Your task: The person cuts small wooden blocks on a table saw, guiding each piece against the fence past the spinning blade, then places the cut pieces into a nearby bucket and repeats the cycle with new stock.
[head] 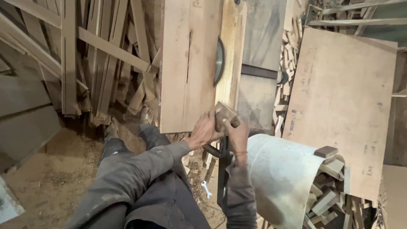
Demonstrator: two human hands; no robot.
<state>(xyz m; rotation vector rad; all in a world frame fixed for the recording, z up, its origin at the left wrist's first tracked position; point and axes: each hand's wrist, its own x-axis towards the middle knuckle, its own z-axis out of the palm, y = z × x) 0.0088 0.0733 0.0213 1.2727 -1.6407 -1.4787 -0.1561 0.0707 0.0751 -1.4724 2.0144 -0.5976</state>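
Observation:
Both my hands hold a small dark wooden block (pixel 224 113) at the near end of a table saw. My left hand (pixel 204 130) grips its left side and my right hand (pixel 237 132) grips its right side from below. The block lies on the saw's wooden table top (pixel 186 63), just in front of the circular blade (pixel 219 60), which stands up through the gap between the two table boards. My grey sleeves and dark trousers fill the lower middle of the view.
A grey sack (pixel 284 178) of cut wooden blocks stands at the lower right, with one dark block (pixel 325 151) on top. A large plywood sheet (pixel 343 106) leans at the right. Stacked timber strips (pixel 85 55) fill the left. A spanner (pixel 206 189) lies on the sawdust floor.

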